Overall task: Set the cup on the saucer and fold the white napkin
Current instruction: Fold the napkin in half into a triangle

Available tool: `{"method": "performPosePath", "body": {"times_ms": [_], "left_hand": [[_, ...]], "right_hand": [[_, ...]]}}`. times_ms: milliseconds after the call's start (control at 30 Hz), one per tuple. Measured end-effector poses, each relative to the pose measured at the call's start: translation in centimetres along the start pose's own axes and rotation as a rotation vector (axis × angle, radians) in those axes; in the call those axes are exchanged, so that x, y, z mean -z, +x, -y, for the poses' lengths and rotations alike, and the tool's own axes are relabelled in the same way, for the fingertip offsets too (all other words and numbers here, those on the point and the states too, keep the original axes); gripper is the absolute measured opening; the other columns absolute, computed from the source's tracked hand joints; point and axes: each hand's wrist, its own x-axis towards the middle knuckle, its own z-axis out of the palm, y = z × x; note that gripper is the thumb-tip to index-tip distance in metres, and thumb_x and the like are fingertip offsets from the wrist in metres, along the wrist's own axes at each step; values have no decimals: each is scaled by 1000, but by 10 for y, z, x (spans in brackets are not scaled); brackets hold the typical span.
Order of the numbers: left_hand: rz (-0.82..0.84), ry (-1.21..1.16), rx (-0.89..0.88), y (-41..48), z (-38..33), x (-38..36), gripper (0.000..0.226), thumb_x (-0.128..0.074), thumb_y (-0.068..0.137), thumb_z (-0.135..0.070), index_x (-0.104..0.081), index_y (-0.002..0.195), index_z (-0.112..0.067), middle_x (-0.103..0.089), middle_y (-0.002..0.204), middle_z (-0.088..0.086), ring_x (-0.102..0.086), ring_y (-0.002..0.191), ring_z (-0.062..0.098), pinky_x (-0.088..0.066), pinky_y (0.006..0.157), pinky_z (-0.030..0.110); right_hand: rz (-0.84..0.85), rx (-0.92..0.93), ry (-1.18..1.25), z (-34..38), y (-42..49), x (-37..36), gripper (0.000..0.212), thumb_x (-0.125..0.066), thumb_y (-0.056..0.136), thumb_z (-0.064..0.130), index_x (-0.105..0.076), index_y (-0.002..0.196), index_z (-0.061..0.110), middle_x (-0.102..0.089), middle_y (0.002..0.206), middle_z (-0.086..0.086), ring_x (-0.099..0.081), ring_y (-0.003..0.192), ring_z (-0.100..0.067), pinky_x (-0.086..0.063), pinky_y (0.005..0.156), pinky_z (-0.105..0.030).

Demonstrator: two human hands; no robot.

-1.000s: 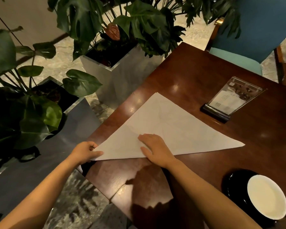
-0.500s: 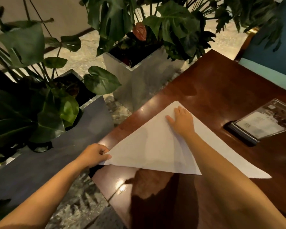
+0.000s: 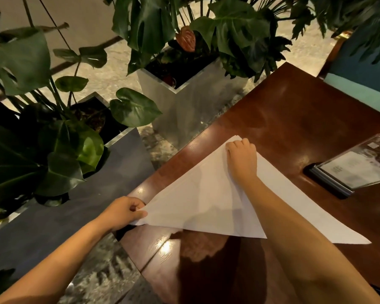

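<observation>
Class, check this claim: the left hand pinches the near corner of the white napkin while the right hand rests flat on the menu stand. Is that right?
Not quite. The head view shows the right hand at the far corner of the white napkin, not on the menu stand, which stands apart, untouched. The left hand does pinch the near corner.

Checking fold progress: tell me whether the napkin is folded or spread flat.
Folded once: the napkin lies as a triangle on the table, left hand pinching one corner, right hand gripping the far one.
</observation>
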Motion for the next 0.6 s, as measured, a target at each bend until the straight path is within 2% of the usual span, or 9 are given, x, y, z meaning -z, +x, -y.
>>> {"method": "performPosePath", "body": {"times_ms": [67,133,200,267,367,600], "left_hand": [[0,2,-6,0,0,0,24,-69,81,-16,-62,61,-25,-57,45,-22,-53,52,-5,-36,53,9],[6,2,-17,0,0,0,24,-69,81,-15,-61,61,-25,-56,45,-25,-52,50,-10,-36,51,8],[5,1,-21,-1,0,0,23,-69,81,-15,-62,61,-24,-56,45,-28,-51,49,-13,-37,52,7],[0,-2,-22,-1,0,0,21,-69,81,-16,-63,63,-24,-56,46,-26,-51,49,-12,-37,52,7],[-8,5,-20,-2,-1,0,21,-69,81,-18,-62,63,-27,-56,48,-19,-51,50,-8,-36,52,7],[7,6,-26,-1,1,1,22,-69,82,-17,-63,62,-25,-57,48,-20,-52,50,-8,-37,52,8]], "right_hand": [[32,152,-36,0,7,-3,13,-69,79,6,-69,90,13,-67,88,-6,-55,87,-30,-34,75,-33],[93,232,-76,3,13,-5,14,-73,75,8,-67,87,12,-65,86,-6,-56,84,-29,-42,74,-35],[150,283,-131,7,19,0,12,-70,78,8,-64,87,11,-64,87,-7,-56,84,-28,-43,73,-36],[200,349,-215,8,25,5,12,-61,87,12,-62,99,12,-63,97,-7,-54,93,-27,-40,79,-36],[268,425,-286,9,30,13,23,-50,94,15,-55,116,13,-58,114,-6,-48,107,-25,-36,87,-33],[316,543,-409,17,30,20,29,-46,95,14,-49,124,11,-53,122,-8,-47,112,-27,-36,91,-34]]}}
